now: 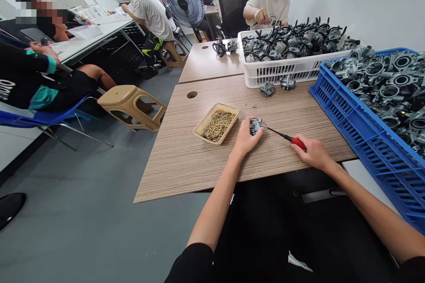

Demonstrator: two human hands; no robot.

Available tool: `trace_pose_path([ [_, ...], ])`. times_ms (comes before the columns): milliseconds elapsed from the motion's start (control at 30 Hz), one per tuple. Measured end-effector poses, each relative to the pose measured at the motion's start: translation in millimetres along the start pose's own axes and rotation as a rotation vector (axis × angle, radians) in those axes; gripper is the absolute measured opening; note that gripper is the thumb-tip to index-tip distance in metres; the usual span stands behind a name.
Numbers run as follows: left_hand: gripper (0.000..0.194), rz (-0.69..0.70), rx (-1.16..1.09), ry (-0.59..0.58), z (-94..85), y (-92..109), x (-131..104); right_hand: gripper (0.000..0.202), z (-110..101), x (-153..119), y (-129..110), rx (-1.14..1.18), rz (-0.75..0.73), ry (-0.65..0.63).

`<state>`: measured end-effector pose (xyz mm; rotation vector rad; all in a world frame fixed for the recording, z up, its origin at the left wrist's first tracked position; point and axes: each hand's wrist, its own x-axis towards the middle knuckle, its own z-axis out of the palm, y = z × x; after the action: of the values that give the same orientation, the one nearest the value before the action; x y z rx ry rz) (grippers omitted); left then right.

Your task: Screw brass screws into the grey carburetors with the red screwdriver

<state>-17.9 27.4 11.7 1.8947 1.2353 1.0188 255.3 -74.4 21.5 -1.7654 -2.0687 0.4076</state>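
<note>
My left hand is closed around a grey metal carburetor body, holding it against the wood-grain table. A screwdriver with a red handle and dark shaft is gripped in my right hand. Its tip points left and meets the side of the carburetor body; the exact contact spot is too small to make out. Left of my left hand stands a cream tray full of small brass and silver-coloured screw-like parts. A few tiny loose pieces lie beyond the carburetor body.
A blue crate heaped with metal carburetor bodies stands on the right. Behind, a white basket holds darker carburetors, with two more parts before it. A person sits opposite. A tan stool stands left, beyond the table edge.
</note>
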Motion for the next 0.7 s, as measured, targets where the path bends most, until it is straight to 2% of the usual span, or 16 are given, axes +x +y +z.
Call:
trace_pose_path([
  [300, 0.035, -0.001, -0.009, 0.009, 1.2, -2.7, 0.5, 0.03, 1.4, 2.0, 5.6, 0.131, 0.091, 0.055],
  [500, 0.033, 0.008, 0.002, 0.006, 1.3, -2.9, 0.5, 0.033, -2.9, 4.3, 2.8, 0.265, 0.047, 0.121],
  [700, 0.033, 0.018, 0.009, 0.014, 1.2, -2.8, 0.4, 0.033, -1.9, 3.9, 4.1, 0.244, 0.085, 0.095],
])
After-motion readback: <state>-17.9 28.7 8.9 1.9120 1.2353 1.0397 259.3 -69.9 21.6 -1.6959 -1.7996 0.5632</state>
